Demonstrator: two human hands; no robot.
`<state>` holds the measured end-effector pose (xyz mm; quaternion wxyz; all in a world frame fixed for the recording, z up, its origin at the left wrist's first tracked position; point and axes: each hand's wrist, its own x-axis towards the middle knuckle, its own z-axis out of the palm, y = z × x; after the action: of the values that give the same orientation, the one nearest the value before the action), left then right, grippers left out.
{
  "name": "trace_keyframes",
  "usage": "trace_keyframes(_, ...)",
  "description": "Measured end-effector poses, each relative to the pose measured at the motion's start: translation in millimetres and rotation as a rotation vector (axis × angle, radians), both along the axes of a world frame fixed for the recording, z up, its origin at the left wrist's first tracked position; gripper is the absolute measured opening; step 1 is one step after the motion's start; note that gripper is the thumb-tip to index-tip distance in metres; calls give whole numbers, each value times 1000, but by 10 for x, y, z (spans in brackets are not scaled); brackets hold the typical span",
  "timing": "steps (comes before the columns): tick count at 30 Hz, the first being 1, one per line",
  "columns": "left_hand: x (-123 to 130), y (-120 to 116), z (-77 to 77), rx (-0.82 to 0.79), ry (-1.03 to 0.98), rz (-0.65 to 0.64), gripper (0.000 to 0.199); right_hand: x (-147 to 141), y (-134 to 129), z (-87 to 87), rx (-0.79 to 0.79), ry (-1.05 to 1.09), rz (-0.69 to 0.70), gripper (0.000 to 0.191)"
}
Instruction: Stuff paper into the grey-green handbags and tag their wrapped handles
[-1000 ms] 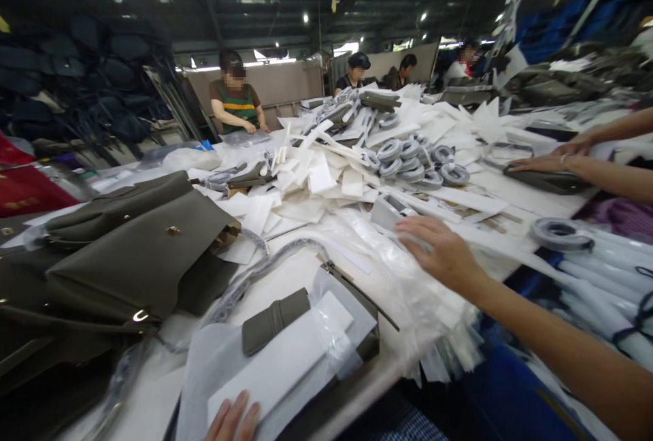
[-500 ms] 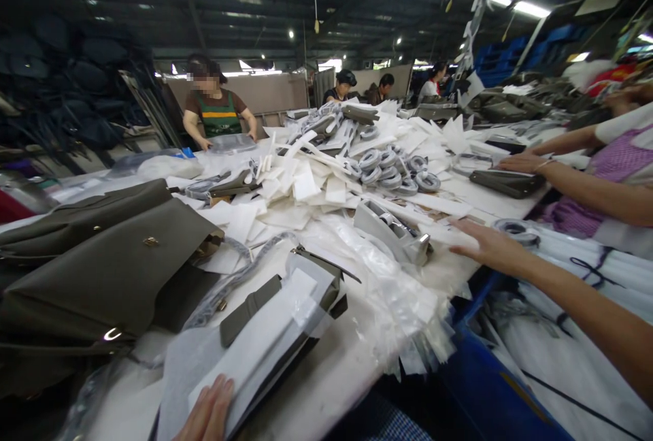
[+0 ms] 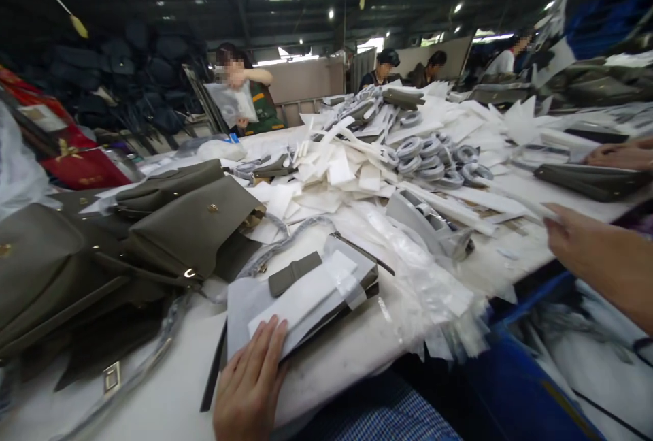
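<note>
An olive-grey handbag (image 3: 364, 278) lies flat near the table edge, partly wrapped in pale tissue, with a white foam sheet (image 3: 290, 301) taped over it. My left hand (image 3: 252, 376) rests on its near end, fingers stretched out flat over the sheet and tissue. To the right, beyond the table edge, my right hand (image 3: 586, 243) is closed, somewhat blurred, at the end of a thin white foam strip (image 3: 528, 199). A plastic-wrapped strap (image 3: 249, 260) curves behind the bag. Clear plastic bags (image 3: 433, 291) lie in a stack beside it.
More olive-grey bags (image 3: 188, 230) are heaped at left. A pile of white foam pieces (image 3: 337, 165) and wrapped grey coils (image 3: 433, 155) fills the table's middle. At right stands a blue bin (image 3: 494, 366). A co-worker's hand (image 3: 622, 155) touches another bag, and several people work behind.
My view has swung left, showing more bags and a red bag. Relative to the table, my right hand has drawn away to the right and closed. My left hand stays on the wrapped bag.
</note>
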<state>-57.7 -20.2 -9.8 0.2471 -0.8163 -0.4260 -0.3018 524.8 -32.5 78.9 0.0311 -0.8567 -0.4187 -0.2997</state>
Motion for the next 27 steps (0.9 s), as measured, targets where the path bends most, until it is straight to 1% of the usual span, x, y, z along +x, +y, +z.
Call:
trace_keyframes(2, -6, 18, -15, 5, -8, -14, 56, -155, 281, 162, 21, 38, 14, 45)
trace_keyframes(3, -9, 26, -21, 3, -10, -18, 56, -216, 422, 226, 12, 109, 74, 45)
trace_keyframes(5, -17, 34, -28, 5, -6, -27, 56, -338, 644, 315, 22, 182, 218, 53)
trace_keyframes(7, -23, 32, -31, 6, 0, -30, 56, -508, 746, 338, 109, 190, 404, 58)
trace_keyframes(8, -23, 28, -31, 5, 2, -29, 56, -614, 753, 317, 145, 192, 520, 56)
trace_keyframes(9, -21, 23, -30, 6, -2, -27, 56, -729, 738, 271, 151, 207, 666, 50)
trace_keyframes(10, -18, 19, -28, 0, -13, -20, 57, -843, 708, 199, 114, 233, 821, 45)
trace_keyframes(12, -9, 18, -21, -18, -52, 8, 57, -1041, 639, -15, -59, 289, 1076, 40)
trace_keyframes(13, -5, 23, -18, -26, -75, 23, 57, -1114, 613, -145, -147, 310, 1151, 42)
trace_keyframes(14, -2, 32, -15, -31, -98, 36, 57, -1167, 596, -279, -207, 324, 1188, 44)
trace_keyframes(15, -1, 45, -13, -34, -115, 45, 57, -1202, 591, -405, -239, 340, 1196, 42)
trace_keyframes(17, -1, 77, -15, -32, -130, 43, 57, -1234, 606, -598, -223, 395, 1178, 27)
trace_keyframes(18, -2, 94, -19, -31, -131, 38, 57, -1241, 621, -652, -190, 431, 1163, 21)
trace_keyframes(19, -3, 109, -24, -32, -130, 34, 57, -1249, 634, -675, -150, 469, 1146, 20)
trace_keyframes(21, 0, 129, -35, -31, -124, 29, 58, -1281, 647, -644, -79, 543, 1100, 26)
trace_keyframes(23, 10, 135, -39, -25, -124, 29, 59, -1343, 634, -552, -42, 616, 1046, 30)
trace_keyframes(27, 37, 121, -9, -27, -154, 46, 58, -1504, 570, -378, -52, 788, 956, 35)
